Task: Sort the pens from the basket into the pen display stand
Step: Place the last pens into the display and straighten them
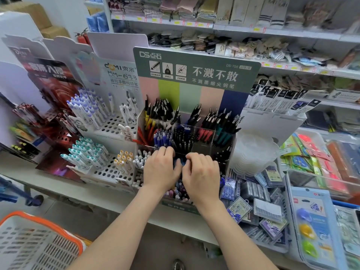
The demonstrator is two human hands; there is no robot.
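At 7 o'clock, nearest of all, the basket of white mesh with an orange rim sits low beside the left forearm. Both forearms run up from 6 o'clock to the middle. There the two bare hands meet over the front of the pen display stand, which rests on the pale bench.

The left grip has its fingers curled down at a clear divider, thumb pointing toward 3 o'clock. The right grip, just beside it, curls the same way with its thumb toward 9 o'clock. A blurred blue object shows between the thumbs, and I cannot tell whether either grip has hold of it.

Under the wrists, pink and purple pens stand in the front compartment. Toward 12 o'clock from the knuckles, blue pens and black pens fill neighbouring compartments, with red pens and teal pens further toward 2 o'clock.

The stand's green header card rises behind them. At 9 o'clock are white perforated racks of capped pens, and at 4 o'clock lie small packets. Farthest off, at 12 o'clock, are shelves of folded fabric goods.
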